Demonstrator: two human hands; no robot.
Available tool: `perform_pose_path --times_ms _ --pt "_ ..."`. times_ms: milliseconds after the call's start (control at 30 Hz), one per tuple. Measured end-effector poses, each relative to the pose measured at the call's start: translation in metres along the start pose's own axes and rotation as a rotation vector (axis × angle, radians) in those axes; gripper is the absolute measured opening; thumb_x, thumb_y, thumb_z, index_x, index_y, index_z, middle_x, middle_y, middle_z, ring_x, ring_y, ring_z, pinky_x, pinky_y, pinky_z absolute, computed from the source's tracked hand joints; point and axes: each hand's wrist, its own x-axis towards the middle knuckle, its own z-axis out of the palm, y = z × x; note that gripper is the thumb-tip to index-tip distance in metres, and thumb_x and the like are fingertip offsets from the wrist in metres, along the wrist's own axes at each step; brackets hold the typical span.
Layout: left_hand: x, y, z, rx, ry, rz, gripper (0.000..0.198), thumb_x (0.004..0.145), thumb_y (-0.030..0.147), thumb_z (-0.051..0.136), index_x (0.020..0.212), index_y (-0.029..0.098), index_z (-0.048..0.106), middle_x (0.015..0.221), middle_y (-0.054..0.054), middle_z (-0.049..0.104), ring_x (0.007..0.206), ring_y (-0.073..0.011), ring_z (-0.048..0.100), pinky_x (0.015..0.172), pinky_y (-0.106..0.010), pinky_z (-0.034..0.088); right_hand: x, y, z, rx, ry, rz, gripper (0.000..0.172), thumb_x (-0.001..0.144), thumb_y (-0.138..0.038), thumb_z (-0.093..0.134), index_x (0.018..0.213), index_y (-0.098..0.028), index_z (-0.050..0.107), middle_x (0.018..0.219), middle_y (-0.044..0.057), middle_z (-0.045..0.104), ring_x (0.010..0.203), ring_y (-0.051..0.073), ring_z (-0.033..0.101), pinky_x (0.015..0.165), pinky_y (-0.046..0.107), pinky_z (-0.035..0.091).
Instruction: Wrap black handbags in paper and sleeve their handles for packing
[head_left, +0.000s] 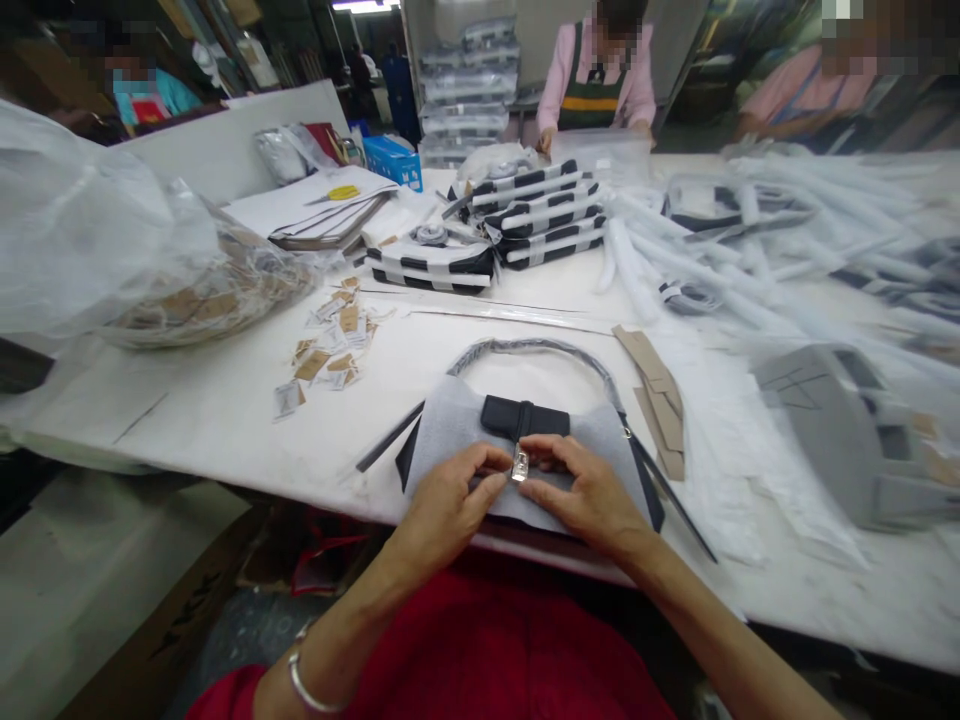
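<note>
I've got left hand and right hand both pinching the metal clasp — grey-covered bag lies at the desk's near edge.

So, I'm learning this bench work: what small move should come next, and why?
Probably steady the metal clasp with the left hand and gently press it with the right hand: both hands' fingers are at it, by the lower end of the bag's black strap.
</note>
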Motion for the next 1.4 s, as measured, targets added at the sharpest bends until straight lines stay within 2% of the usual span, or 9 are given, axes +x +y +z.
perform_pose_path --times_ms 133,333,433,600,667,767,933,1200,1400 --pt "0.004 0.008 -0.003 0.046 -0.048 -0.015 0.025 0.092 0.019 0.053 0.115 0.024 0.061 0.111 -0.002 0.07 0.1 -0.0168 0.066 0.092 -0.029 0.051 -0.001 0.0 -0.002 0.09 0.007 0.013 0.037 0.08 -0.028 0.07 0.116 -0.024 0.066 0.105 0.005 0.069 0.092 0.02 0.065 0.087 0.036 0.054" --pt "0.019 0.028 0.0 0.387 -0.042 0.014 0.027 0.093 0.023 0.052 0.119 0.025 0.059 0.102 -0.002 0.072 0.095 -0.0201 0.068 0.083 -0.03 0.051 -0.004 0.002 -0.003 0.176 0.092 -0.023 0.027 0.084 -0.035 0.07 0.109 -0.025 0.069 0.104 0.004 0.071 0.096 0.021 0.066 0.088 0.035 0.052" --pt "0.029 0.026 0.005 0.228 -0.014 -0.029 0.026 0.091 0.02 0.052 0.115 0.024 0.059 0.096 -0.001 0.071 0.089 -0.0184 0.067 0.078 -0.029 0.051 -0.006 0.001 -0.001 0.166 0.168 -0.09 0.022 0.087 -0.036 0.067 0.105 -0.025 0.07 0.101 0.004 0.072 0.092 0.021 0.067 0.085 0.034 0.053" --pt "0.037 0.003 0.014 -0.182 0.001 -0.091 0.03 0.085 0.023 0.059 0.113 0.017 0.053 0.082 0.0 0.067 0.076 -0.0152 0.064 0.069 -0.026 0.05 -0.011 -0.002 0.003 0.064 0.218 -0.245 0.019 0.093 -0.035 0.06 0.103 -0.025 0.072 0.097 0.005 0.074 0.092 0.022 0.067 0.084 0.035 0.052" --pt "0.037 -0.002 0.018 -0.218 0.036 -0.116 0.036 0.081 0.021 0.062 0.114 0.016 0.05 0.081 0.001 0.066 0.073 -0.0145 0.063 0.066 -0.024 0.048 -0.011 -0.002 0.004 0.072 0.219 -0.216 0.018 0.092 -0.035 0.06 0.1 -0.024 0.072 0.094 0.005 0.074 0.088 0.022 0.067 0.082 0.034 0.053" --pt "0.038 -0.005 0.023 -0.207 0.066 -0.131 0.04 0.078 0.015 0.063 0.115 0.017 0.05 0.079 0.002 0.064 0.071 -0.0131 0.061 0.064 -0.023 0.046 -0.008 -0.001 0.001 0.132 0.236 -0.054 0.02 0.088 -0.04 0.063 0.091 -0.022 0.072 0.087 0.005 0.074 0.08 0.021 0.067 0.076 0.032 0.053" --pt "0.037 -0.011 0.029 -0.233 0.106 -0.072 0.042 0.076 0.011 0.06 0.116 0.018 0.048 0.077 0.003 0.063 0.07 -0.0133 0.061 0.066 -0.025 0.046 0.001 -0.009 -0.003 0.199 0.241 0.162 0.024 0.085 -0.044 0.064 0.084 -0.02 0.071 0.075 0.003 0.071 0.071 0.02 0.065 0.067 0.029 0.051" --pt "0.036 -0.024 0.033 -0.158 0.171 -0.016 0.035 0.081 0.017 0.056 0.115 0.02 0.048 0.078 0.003 0.064 0.071 -0.0148 0.063 0.066 -0.026 0.046 0.022 -0.021 -0.003 0.065 0.046 0.195 0.024 0.087 -0.034 0.056 0.07 -0.02 0.064 0.063 0.0 0.066 0.058 0.016 0.058 0.054 0.026 0.039" --pt "0.033 -0.019 0.029 -0.118 0.161 -0.008 0.036 0.077 0.012 0.054 0.112 0.02 0.049 0.08 0.001 0.063 0.075 -0.0161 0.063 0.07 -0.027 0.046 0.027 -0.04 -0.009 -0.344 -0.004 0.126 0.024 0.087 -0.024 0.054 0.063 -0.019 0.057 0.063 0.0 0.064 0.062 0.015 0.055 0.058 0.026 0.031"
